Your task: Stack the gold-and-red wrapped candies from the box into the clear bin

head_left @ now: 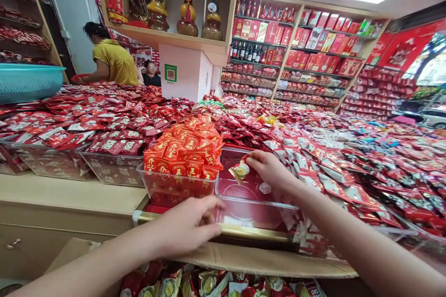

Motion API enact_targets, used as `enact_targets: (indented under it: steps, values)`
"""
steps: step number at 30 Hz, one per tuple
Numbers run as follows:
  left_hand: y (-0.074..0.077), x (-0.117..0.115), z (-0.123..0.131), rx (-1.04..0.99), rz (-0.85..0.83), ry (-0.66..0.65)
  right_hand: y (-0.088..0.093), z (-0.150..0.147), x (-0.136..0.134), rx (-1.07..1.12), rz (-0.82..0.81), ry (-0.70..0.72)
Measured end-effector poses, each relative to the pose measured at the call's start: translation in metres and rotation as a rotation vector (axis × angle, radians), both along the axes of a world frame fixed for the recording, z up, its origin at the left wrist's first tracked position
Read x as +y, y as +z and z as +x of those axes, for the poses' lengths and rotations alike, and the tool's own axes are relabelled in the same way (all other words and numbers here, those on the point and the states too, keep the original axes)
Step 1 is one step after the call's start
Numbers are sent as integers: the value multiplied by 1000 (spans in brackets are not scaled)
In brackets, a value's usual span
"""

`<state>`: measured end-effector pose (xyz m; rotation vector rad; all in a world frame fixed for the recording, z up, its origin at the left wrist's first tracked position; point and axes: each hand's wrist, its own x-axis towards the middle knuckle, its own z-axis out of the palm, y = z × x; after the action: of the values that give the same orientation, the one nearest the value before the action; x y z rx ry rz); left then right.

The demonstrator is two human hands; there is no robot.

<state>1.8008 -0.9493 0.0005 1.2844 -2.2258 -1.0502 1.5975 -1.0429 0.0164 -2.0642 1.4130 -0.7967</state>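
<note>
My right hand [270,171] is closed in a pinch on a small red and gold snack packet [239,171]. It holds the packet above a clear plastic bin [240,204] whose reddish bottom shows. My left hand [193,222] hovers at the front of that bin, thumb and fingers apart and slightly blurred, with nothing visible in it. Just left stands another clear bin heaped with orange-red packets [188,153]. Below both hands, a cardboard box [265,260] contains several red, gold and green packets [209,283].
More clear bins [114,167] piled with red packets line the counter [69,192] on the left. Red and white packets [324,167] crowd the right. A teal basket [31,81] sits far left. Behind are a white pillar [184,72], stocked shelves [296,51] and a person in yellow [116,62].
</note>
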Motion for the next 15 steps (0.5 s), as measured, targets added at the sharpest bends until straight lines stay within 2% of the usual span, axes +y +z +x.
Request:
enact_targets:
  steps: [2, 4, 8, 11, 15]
  values:
    - [-11, 2, 6, -98, 69, -71, -6, 8, -30, 245, 87, -17]
    - [-21, 2, 9, -134, 125, -77, -20, 22, -52, 384, 191, 5]
    - [-33, -2, 14, -149, 162, -40, -51, 49, -75, 556, 304, 48]
    - [-34, -4, 17, -159, 159, -37, -63, 57, -80, 640, 236, 18]
    - [-30, -3, 19, -177, 117, -41, -64, 53, -80, 751, 110, -23]
